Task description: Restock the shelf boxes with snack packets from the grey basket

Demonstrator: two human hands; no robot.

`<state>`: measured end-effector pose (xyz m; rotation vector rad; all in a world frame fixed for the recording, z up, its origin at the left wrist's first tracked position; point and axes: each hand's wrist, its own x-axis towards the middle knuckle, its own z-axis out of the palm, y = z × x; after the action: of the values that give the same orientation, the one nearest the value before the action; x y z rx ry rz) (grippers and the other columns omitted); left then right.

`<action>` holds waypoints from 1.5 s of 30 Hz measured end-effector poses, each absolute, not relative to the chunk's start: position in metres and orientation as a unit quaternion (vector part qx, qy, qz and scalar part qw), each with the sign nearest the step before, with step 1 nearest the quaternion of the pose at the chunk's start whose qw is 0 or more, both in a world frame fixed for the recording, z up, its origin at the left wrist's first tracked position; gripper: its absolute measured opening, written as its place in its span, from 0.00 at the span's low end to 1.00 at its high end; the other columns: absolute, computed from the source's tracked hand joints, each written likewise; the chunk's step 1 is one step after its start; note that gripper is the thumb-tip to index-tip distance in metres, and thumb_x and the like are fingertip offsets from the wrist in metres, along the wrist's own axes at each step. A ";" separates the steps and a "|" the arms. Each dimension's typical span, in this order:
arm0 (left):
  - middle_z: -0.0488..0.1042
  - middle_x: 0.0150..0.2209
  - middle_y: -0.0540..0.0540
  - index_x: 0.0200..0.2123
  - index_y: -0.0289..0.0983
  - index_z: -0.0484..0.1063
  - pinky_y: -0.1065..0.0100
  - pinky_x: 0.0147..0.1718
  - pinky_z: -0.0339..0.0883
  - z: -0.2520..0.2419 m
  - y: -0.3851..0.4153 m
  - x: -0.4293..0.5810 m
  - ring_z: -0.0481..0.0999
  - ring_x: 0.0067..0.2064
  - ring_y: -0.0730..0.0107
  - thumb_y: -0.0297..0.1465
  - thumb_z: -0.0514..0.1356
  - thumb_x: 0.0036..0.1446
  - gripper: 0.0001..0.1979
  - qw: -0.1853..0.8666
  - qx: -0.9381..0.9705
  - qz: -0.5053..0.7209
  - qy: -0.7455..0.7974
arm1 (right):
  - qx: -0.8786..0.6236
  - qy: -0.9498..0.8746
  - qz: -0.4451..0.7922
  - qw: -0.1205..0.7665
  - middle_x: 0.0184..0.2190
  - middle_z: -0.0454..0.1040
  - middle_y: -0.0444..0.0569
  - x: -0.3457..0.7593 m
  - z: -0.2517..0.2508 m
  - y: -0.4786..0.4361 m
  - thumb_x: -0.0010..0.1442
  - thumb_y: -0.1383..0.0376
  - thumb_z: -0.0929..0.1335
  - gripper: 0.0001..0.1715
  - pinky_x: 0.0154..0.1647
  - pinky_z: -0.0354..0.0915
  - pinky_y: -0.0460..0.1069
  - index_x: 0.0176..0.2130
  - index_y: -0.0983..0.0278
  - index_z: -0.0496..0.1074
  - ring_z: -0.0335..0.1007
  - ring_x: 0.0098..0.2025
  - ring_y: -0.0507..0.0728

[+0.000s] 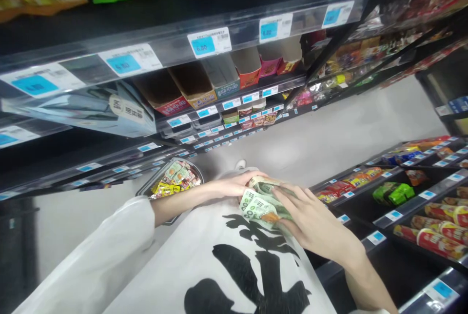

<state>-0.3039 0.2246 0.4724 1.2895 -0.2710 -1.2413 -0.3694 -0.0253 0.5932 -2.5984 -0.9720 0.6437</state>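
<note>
Several green-and-white snack packets [260, 208] are held in front of my white shirt. My right hand [310, 214] is closed on them from the right, its fingers over their top. On their left side, my left hand [236, 185] reaches in with its fingers partly hidden behind the packets, closed against them. Below my left forearm, a basket [200, 173] stands on the floor, holding more green-and-white packets and yellow and red ones.
Shelves with price labels [209, 43] run along the left, bearing open cartons [226, 80] and a light blue box [124, 109]. Lower shelves on the right hold red cups [435, 241] and a green package [393, 193]. A grey floor aisle [329, 131] lies between.
</note>
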 end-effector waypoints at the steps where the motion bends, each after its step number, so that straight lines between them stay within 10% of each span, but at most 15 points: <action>1: 0.68 0.63 0.42 0.64 0.43 0.66 0.60 0.54 0.70 0.473 0.224 -0.304 0.71 0.61 0.51 0.35 0.67 0.52 0.35 0.613 0.562 -0.544 -0.109 | -0.902 -0.337 0.226 0.146 0.64 0.70 0.61 -0.368 0.593 -0.025 0.70 0.62 0.67 0.35 0.64 0.66 0.67 0.70 0.69 0.58 0.59 0.68 0.70; 10: 0.69 0.62 0.44 0.64 0.42 0.64 0.60 0.59 0.66 0.468 0.221 -0.302 0.68 0.64 0.54 0.30 0.62 0.54 0.33 0.634 0.534 -0.547 -0.119 | -0.887 -0.390 0.184 0.165 0.70 0.63 0.48 -0.365 0.588 -0.035 0.70 0.72 0.62 0.25 0.61 0.68 0.63 0.64 0.58 0.67 0.58 0.69 0.65; 17: 0.63 0.67 0.42 0.65 0.43 0.63 0.57 0.61 0.64 0.462 0.219 -0.299 0.66 0.66 0.52 0.37 0.67 0.56 0.35 0.632 0.517 -0.562 -0.131 | -0.881 -0.388 0.220 0.159 0.69 0.64 0.51 -0.361 0.588 -0.037 0.67 0.73 0.63 0.24 0.56 0.72 0.62 0.60 0.62 0.70 0.70 0.58 0.65; 33: 0.64 0.67 0.41 0.66 0.41 0.61 0.56 0.62 0.62 0.448 0.223 -0.304 0.65 0.66 0.52 0.39 0.65 0.60 0.33 0.644 0.517 -0.556 -0.092 | -0.874 -0.354 0.233 0.239 0.59 0.73 0.56 -0.330 0.577 -0.028 0.71 0.70 0.64 0.12 0.61 0.69 0.65 0.50 0.64 0.73 0.63 0.65 0.66; 45: 0.67 0.64 0.41 0.62 0.40 0.67 0.60 0.58 0.65 0.449 0.222 -0.299 0.67 0.64 0.53 0.38 0.67 0.59 0.29 0.657 0.508 -0.546 -0.110 | -0.902 -0.301 0.195 0.242 0.49 0.76 0.53 -0.331 0.577 -0.031 0.70 0.67 0.67 0.20 0.51 0.70 0.56 0.60 0.61 0.67 0.70 0.53 0.62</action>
<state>-0.2995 0.2216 0.4491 1.1514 -0.2486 -1.2380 -0.3313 -0.0307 0.5765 -2.4649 -0.8229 0.5344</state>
